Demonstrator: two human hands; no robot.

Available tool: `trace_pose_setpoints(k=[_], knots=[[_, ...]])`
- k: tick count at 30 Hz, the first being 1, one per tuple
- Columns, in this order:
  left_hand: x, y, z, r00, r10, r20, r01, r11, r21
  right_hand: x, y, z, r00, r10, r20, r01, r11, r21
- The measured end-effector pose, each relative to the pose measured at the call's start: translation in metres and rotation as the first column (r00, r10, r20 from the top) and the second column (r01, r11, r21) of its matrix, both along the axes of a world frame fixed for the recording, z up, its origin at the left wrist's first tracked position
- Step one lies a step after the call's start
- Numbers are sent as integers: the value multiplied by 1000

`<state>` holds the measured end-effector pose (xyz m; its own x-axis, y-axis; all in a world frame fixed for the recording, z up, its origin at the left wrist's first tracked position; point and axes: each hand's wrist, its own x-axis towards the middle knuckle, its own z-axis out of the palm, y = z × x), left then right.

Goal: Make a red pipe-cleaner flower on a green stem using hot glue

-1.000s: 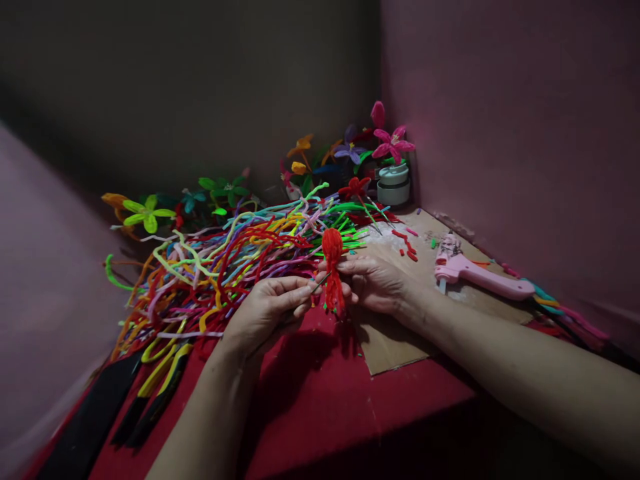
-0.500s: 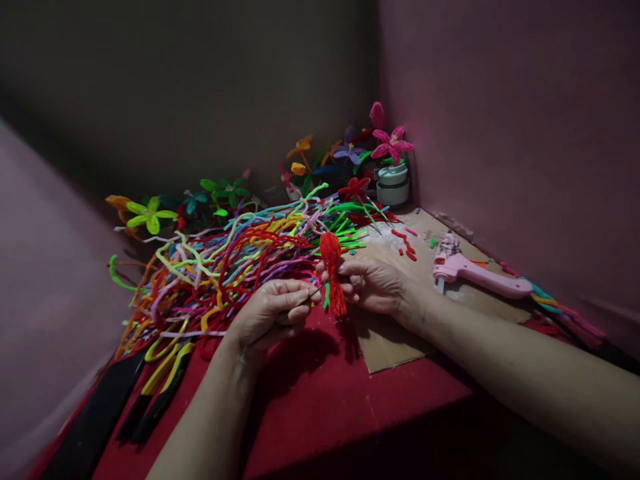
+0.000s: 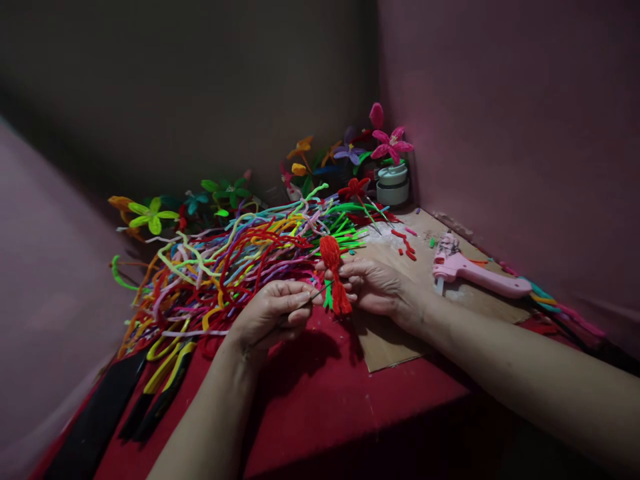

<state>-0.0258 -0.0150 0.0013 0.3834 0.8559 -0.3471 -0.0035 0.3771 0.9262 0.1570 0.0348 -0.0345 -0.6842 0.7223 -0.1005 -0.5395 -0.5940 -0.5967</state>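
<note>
In the middle of the head view, a red pipe-cleaner bundle (image 3: pixel 331 252), gathered at its waist with loose ends below, is pinched in my right hand (image 3: pixel 377 285). Against its lower left side shows a short green pipe-cleaner piece (image 3: pixel 328 295). My left hand (image 3: pixel 283 308) is closed around a thin dark stick (image 3: pixel 320 292), whose tip reaches the bundle's waist. Whether the stick is a wire or a needle I cannot make out. Both hands are above the red tabletop (image 3: pixel 320 393), and my fingers partly hide the bundle's middle.
A heap of coloured pipe cleaners (image 3: pixel 240 253) covers the left side, with yellow-black pliers (image 3: pixel 165 380) in front. On the right, a pink glue gun (image 3: pixel 480 273) lies on a cardboard sheet (image 3: pixel 390 343). Fuzzy flowers (image 3: pixel 393 143) and a pale lidded jar (image 3: pixel 393 185) stand behind.
The red bundle has turned slightly in my right hand, and more of the green piece shows. Its loose ends spread a little wider. My left hand has hardly moved.
</note>
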Motion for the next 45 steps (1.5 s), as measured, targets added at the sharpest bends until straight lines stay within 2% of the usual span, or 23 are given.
trace_pose_setpoints(k=[4, 7, 9, 13, 16, 18, 21, 24, 27, 31, 38, 45], knots=[[3, -1, -1, 1000, -2, -12, 2, 1000, 8, -1, 3, -4, 1000, -22, -13, 22, 1000, 3], [6, -3, 3, 992, 18, -128, -12, 999, 49, -3, 5, -7, 998, -60, -24, 60, 998, -23], [7, -4, 7, 971, 29, -239, -7, 996, 94, -4, 5, -7, 991, -137, -7, 137, 990, -24], [11, -8, 15, 919, 160, -360, -85, 973, 214, -5, 5, -4, 966, -256, 35, 256, 967, 10], [20, -12, 15, 879, 310, -362, -166, 911, 378, -6, 4, 0, 953, -299, 41, 299, 954, 23], [29, -14, 11, 847, 373, -379, -146, 849, 508, -6, 3, 2, 947, -320, 41, 318, 947, 36], [41, -17, 3, 770, 423, -478, -7, 755, 655, -6, 2, 2, 947, -320, 38, 319, 947, 40], [46, -17, -3, 673, 487, -557, 130, 664, 737, -5, 2, 0, 953, -302, 29, 301, 953, 45], [45, -16, -4, 606, 530, -593, 185, 632, 753, -5, 3, -3, 960, -281, 19, 280, 959, 49], [43, -14, -7, 550, 571, -610, 199, 620, 759, -6, 4, -6, 973, -230, 13, 229, 973, 18], [43, -12, -12, 454, 648, -611, 202, 593, 779, -9, 2, -3, 971, -240, -12, 240, 968, 67], [41, -11, -12, 495, 623, -606, 259, 560, 787, -10, 3, -6, 979, -200, -42, 203, 975, 87]])
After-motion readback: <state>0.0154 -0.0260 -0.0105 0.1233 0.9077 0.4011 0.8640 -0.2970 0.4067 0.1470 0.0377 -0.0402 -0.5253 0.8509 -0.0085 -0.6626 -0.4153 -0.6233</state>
